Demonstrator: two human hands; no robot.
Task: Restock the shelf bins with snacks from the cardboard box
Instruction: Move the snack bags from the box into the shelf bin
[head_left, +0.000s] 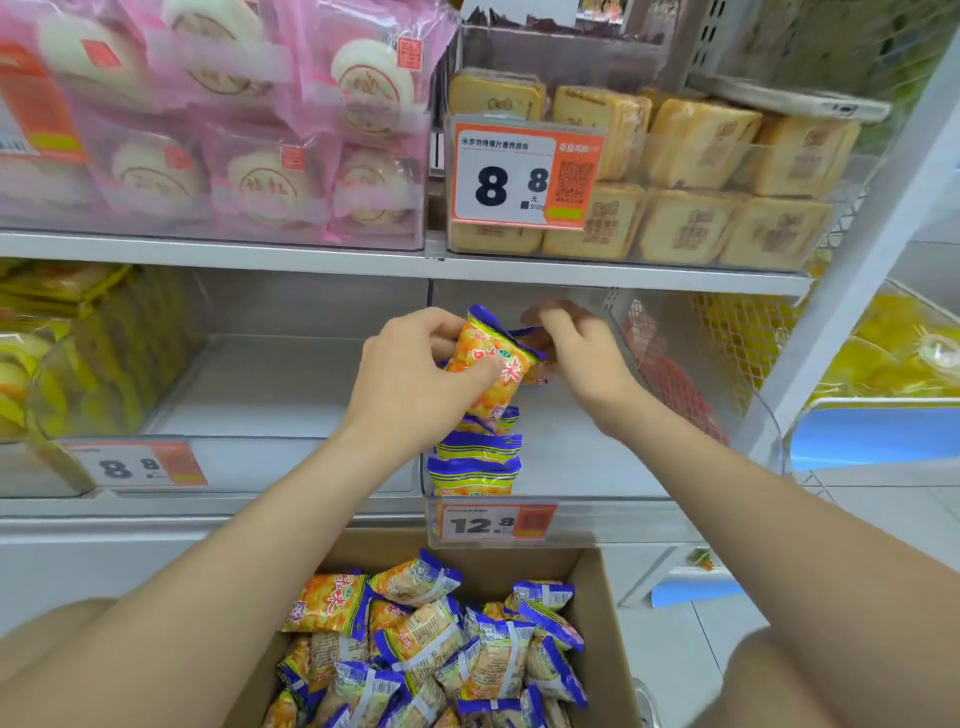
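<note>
Cardboard box (597, 603) below; left hand (415, 376) fingers grip snack packet (511, 370) above stacked packets (475, 467); right hand (587, 353) hold unclear.

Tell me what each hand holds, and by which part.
Left hand grips an orange snack packet round its middle, thumb across the front. Right hand seems to pinch the purple edge of a second packet, mostly hidden.

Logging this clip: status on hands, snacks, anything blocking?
Left hand grips snack pack above clear bin. Right hand pinches second pack, mostly hidden. Row of packs stands in bin; cardboard box loaded. Nothing blocking.
</note>
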